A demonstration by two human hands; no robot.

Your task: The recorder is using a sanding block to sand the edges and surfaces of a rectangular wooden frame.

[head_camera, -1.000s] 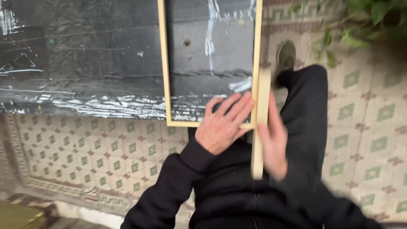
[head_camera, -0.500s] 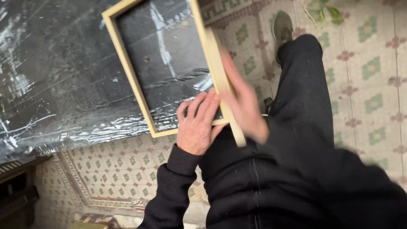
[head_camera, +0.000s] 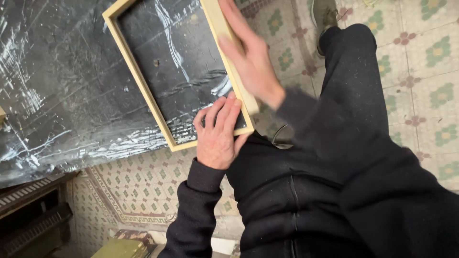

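Wooden frame under both hands' palms

A workshop: plastic-covered bench over patterned floor tiles.

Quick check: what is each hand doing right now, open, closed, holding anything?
Left hand: open, flat on the wooden frame's near corner.
Right hand: open, blurred, against the frame's right rail; grip cannot be told.

The wooden frame in the upper middle is pale yellowish, set on a black plastic sheet streaked with white across the upper left. The floor tiles at right are cream with green flower motifs and reddish accents. The sleeves and trousers look black, and the shoe at the top seems olive, though it is cropped.
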